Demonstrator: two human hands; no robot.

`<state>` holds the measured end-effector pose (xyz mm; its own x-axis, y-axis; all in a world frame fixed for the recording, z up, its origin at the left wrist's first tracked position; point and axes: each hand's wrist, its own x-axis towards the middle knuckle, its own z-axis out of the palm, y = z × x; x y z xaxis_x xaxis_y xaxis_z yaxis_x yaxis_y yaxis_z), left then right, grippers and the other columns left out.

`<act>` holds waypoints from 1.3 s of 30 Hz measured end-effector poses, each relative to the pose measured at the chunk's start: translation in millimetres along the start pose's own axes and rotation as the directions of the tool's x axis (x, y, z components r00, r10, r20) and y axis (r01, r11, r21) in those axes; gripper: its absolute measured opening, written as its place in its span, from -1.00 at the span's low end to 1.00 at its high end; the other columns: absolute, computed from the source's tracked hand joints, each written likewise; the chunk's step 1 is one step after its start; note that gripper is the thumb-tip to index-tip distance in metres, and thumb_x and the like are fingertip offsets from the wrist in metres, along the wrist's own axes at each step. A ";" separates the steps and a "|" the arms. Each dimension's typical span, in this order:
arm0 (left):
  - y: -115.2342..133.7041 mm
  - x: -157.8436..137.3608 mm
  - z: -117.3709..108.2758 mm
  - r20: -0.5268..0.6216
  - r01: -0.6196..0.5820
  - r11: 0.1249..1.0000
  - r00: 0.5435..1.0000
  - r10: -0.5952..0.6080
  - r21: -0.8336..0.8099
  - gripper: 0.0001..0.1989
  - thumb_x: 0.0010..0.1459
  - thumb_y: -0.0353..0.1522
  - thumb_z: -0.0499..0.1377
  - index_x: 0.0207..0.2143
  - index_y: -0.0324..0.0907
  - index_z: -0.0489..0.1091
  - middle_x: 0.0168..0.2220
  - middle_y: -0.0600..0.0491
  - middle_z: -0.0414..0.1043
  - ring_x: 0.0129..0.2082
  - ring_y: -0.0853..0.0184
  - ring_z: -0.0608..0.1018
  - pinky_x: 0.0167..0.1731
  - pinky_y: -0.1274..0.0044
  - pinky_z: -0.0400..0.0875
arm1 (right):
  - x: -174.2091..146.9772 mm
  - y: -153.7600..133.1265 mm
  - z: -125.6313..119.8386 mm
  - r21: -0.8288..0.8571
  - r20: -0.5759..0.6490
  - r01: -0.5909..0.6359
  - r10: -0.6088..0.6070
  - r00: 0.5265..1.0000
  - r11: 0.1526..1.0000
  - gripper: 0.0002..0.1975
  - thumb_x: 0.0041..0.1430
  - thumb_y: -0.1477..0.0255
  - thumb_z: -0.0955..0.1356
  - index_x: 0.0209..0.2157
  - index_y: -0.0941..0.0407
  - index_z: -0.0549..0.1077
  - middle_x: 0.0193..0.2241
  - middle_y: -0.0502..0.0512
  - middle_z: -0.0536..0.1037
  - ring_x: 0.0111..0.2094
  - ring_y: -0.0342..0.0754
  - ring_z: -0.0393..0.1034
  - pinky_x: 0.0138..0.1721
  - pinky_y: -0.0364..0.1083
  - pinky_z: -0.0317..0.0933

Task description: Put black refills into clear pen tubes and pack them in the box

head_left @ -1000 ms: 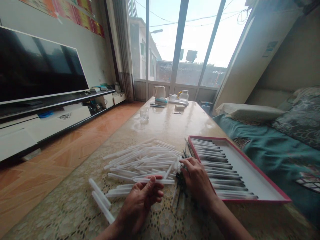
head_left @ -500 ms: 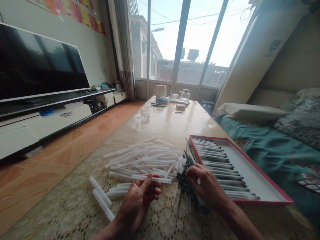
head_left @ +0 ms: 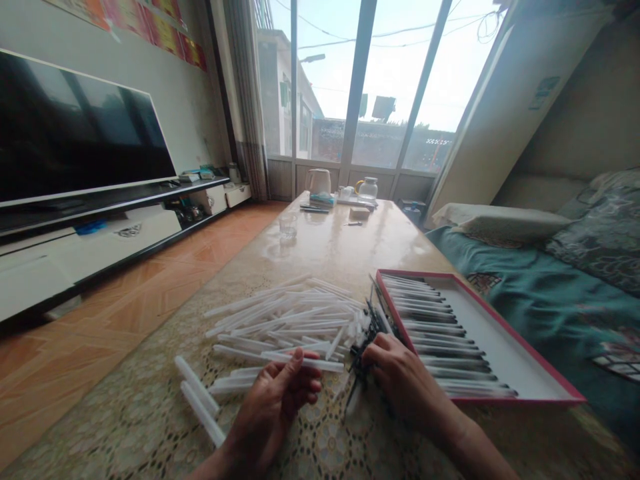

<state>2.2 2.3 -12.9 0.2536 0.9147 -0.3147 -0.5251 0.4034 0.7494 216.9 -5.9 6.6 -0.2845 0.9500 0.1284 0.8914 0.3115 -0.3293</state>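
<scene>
My left hand (head_left: 275,407) pinches a frosted white pen barrel (head_left: 327,365) between thumb and fingers, held nearly level. A heap of similar loose pen barrels (head_left: 285,313) lies just beyond it. My right hand (head_left: 400,367) reaches down into a pile of thin dark pen refills (head_left: 356,377), its fingers curled together. Whatever is between those fingertips is hidden. Beside that hand is a shallow red-rimmed box (head_left: 543,359), where a row of pens (head_left: 440,330) with dark ends lies side by side on the white bottom.
Two thicker white tubes (head_left: 200,407) lie apart at the near left. Farther along the patterned table stand a drinking glass (head_left: 288,228), a glass pitcher (head_left: 369,189) and a pale kettle (head_left: 319,181). A sofa with a teal cover (head_left: 505,287) borders the right side.
My right hand has shifted slightly left and lower over the dark refills, its fingers further into the pile. My left hand keeps the barrel in almost the same place.
</scene>
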 end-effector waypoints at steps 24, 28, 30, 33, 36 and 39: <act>-4.6 1.8 -1.6 -0.141 -0.020 0.973 0.990 -0.013 -0.229 -0.93 0.11 -0.51 0.11 -0.40 -0.27 0.38 -0.45 -0.05 0.55 -0.42 0.31 0.61 -0.34 0.52 0.54 | -12.6 -37.5 6.4 0.799 -0.360 0.156 0.254 0.898 0.580 -0.95 0.18 0.42 0.26 -0.32 0.10 0.31 -0.48 0.00 0.45 -0.48 -0.14 0.39 -0.43 -0.18 0.28; -4.2 2.0 -0.5 -0.147 -0.019 0.972 0.989 -0.016 -0.233 -0.92 0.12 -0.51 0.10 -0.40 -0.27 0.38 -0.46 -0.06 0.55 -0.43 0.31 0.61 -0.35 0.52 0.54 | -13.6 -37.3 5.8 0.773 -0.432 0.200 0.270 0.860 0.602 -0.95 0.15 0.43 0.27 -0.34 0.10 0.33 -0.49 0.00 0.45 -0.50 -0.14 0.40 -0.47 -0.19 0.29; -3.8 1.3 0.3 -0.150 -0.014 0.971 0.989 -0.022 -0.238 -0.92 0.13 -0.51 0.09 -0.39 -0.27 0.38 -0.45 -0.06 0.55 -0.43 0.32 0.61 -0.34 0.53 0.54 | -13.5 -38.0 5.4 0.758 -0.438 0.188 0.273 0.857 0.625 -0.95 0.14 0.43 0.27 -0.36 0.11 0.35 -0.49 0.00 0.45 -0.49 -0.13 0.41 -0.46 -0.19 0.30; -3.8 0.0 1.9 -0.140 0.005 0.969 0.989 -0.041 -0.248 -0.91 0.13 -0.52 0.09 -0.38 -0.27 0.38 -0.45 -0.05 0.55 -0.43 0.32 0.61 -0.33 0.52 0.54 | -12.7 -41.0 6.0 0.741 -0.425 0.172 0.255 0.869 0.649 -0.94 0.14 0.44 0.27 -0.38 0.11 0.36 -0.51 0.00 0.46 -0.50 -0.13 0.41 -0.46 -0.19 0.29; -4.5 -1.7 3.8 -0.113 0.032 0.972 0.992 -0.060 -0.232 -0.91 0.13 -0.50 0.10 -0.38 -0.29 0.40 -0.45 -0.06 0.54 -0.44 0.33 0.61 -0.36 0.54 0.54 | -11.2 -44.9 6.8 0.705 -0.404 0.182 0.178 0.897 0.685 -0.94 0.14 0.48 0.27 -0.40 0.10 0.37 -0.52 -0.03 0.44 -0.49 -0.14 0.39 -0.44 -0.20 0.28; -5.0 -2.9 4.5 -0.052 0.059 0.975 0.996 -0.072 -0.213 -0.90 0.12 -0.48 0.11 -0.34 -0.33 0.43 -0.42 -0.09 0.55 -0.41 0.32 0.60 -0.34 0.54 0.53 | -9.0 -43.9 4.7 0.622 -0.347 0.166 0.079 0.934 0.765 -0.91 0.11 0.51 0.28 -0.33 0.10 0.38 -0.45 -0.01 0.47 -0.40 -0.13 0.40 -0.35 -0.19 0.27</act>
<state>7.7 -2.5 -13.1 0.2479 0.8834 -0.3977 -0.6703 0.4528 0.5880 178.6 -28.1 15.5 -0.0727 0.9052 0.4188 0.4155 0.4092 -0.8124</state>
